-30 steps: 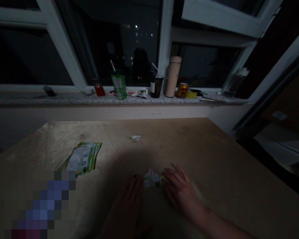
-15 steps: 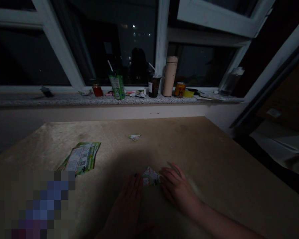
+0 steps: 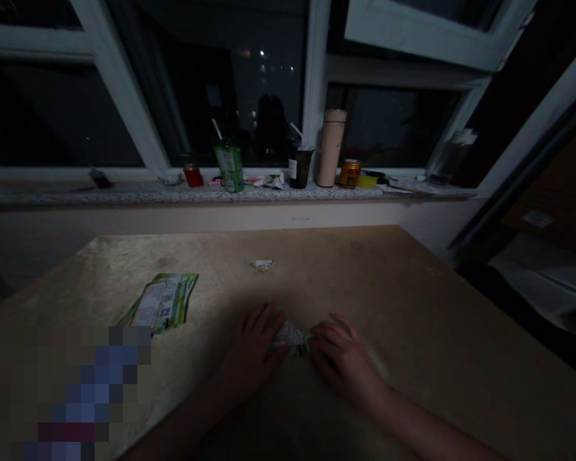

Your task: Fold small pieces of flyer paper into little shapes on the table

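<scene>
A small piece of green and white printed paper [image 3: 292,336], folded to a point at the far side, lies on the table between my hands. My left hand [image 3: 254,339] rests palm down over its left corner, fingers spread, thumb along the near edge. My right hand [image 3: 338,352] has its bent fingers closed at the right corner, covering that end. Farther off lies a small folded paper triangle [image 3: 263,264]. To the left is a stack of green printed sheets [image 3: 166,301].
The wooden table [image 3: 388,275] reaches to a stone windowsill [image 3: 264,195]. On the sill stand a green cup [image 3: 229,168] with a straw, a dark cup [image 3: 299,168], a pink flask [image 3: 331,147], a gold can [image 3: 350,173] and a red jar [image 3: 192,175]. A blurred patch hides the lower left.
My left hand has moved forward and spread its fingers, going from beside the folded paper onto its left corner. My right hand stays at the right corner. The view has shifted slightly.
</scene>
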`<state>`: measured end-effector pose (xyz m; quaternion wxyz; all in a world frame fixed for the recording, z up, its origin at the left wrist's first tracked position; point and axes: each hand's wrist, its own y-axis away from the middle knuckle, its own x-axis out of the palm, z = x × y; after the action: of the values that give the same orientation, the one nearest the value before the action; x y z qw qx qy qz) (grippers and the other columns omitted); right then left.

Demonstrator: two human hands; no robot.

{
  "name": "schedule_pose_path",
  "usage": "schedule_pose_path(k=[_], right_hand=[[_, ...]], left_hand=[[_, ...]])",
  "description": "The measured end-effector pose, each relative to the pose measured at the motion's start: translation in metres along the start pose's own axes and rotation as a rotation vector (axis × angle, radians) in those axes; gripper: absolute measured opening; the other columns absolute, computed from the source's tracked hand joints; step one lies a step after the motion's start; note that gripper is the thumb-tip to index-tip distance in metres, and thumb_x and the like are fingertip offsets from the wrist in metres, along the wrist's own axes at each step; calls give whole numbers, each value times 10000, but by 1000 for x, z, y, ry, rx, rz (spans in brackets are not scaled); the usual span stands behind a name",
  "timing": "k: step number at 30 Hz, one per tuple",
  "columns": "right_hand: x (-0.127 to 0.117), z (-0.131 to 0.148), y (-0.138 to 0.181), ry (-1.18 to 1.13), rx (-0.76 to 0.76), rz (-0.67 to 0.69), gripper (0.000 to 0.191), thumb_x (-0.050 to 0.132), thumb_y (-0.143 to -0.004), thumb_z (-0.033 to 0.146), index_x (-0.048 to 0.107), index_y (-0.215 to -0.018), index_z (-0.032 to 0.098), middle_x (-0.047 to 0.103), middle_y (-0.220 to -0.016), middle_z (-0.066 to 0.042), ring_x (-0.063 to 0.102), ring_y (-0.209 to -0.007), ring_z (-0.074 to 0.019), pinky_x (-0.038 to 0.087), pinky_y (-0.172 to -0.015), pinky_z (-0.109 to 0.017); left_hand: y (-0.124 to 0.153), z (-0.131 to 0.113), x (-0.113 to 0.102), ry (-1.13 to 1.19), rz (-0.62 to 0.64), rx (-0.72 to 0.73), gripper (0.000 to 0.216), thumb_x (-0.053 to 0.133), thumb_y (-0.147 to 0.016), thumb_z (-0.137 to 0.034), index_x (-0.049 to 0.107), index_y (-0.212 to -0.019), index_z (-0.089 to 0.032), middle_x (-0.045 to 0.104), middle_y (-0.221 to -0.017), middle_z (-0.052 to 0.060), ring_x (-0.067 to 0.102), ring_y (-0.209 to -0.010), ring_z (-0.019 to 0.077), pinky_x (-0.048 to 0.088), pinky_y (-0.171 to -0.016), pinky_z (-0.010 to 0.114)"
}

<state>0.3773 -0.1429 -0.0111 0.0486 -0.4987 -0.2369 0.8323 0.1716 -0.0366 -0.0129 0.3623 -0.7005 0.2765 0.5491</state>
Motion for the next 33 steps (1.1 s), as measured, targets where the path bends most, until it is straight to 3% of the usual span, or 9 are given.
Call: schedule_pose_path(k=[6, 16, 22, 29, 33], right_hand=[[2, -5, -2, -75, 84, 18, 193, 578, -831, 153, 643, -979, 258, 646, -989, -6, 578, -995, -177, 283, -1046, -465], [0, -11, -21, -132, 105, 44, 151, 702, -738, 146, 650, -855, 226, 655, -964, -2, 578, -963, -181, 276, -1000, -430], [12, -17, -35, -192, 116, 17, 237, 761, -686, 160, 665, -891, 231, 662, -999, -20, 561, -973, -206, 347, -895, -382], [21, -25, -33, -268, 106, -49, 150, 751, -706, 147, 668, -798, 231, 672, -973, -14, 567, -955, -200, 359, -862, -366], [19, -25, -33, -308, 106, -80, 154, 764, -693, 137, 650, -754, 223, 676, -932, 1, 584, -916, -184, 361, -851, -359]], left_hand=[[-2, -2, -1, 7, 23, 22, 424, 429, -960, -386, 414, -1370, -278, 370, -1447, 75, 315, -1315, 294, 223, -1058, 552], [-2, 0, -1, 79, 2, 19, 413, 494, -935, -365, 450, -1335, -278, 380, -1437, 63, 318, -1310, 281, 223, -1066, 537], [-4, 1, -2, 165, -61, 27, 404, 490, -930, -273, 442, -1331, -253, 482, -1357, 52, 391, -1262, 246, 234, -1074, 508], [-3, 0, -4, 353, -70, -68, 399, 503, -871, -175, 515, -1264, -245, 626, -1161, 23, 570, -1046, 220, 407, -958, 400], [-3, -1, -5, 456, -93, -178, 491, 528, -849, -196, 451, -1327, -278, 666, -1059, 0, 604, -971, 215, 461, -878, 368]])
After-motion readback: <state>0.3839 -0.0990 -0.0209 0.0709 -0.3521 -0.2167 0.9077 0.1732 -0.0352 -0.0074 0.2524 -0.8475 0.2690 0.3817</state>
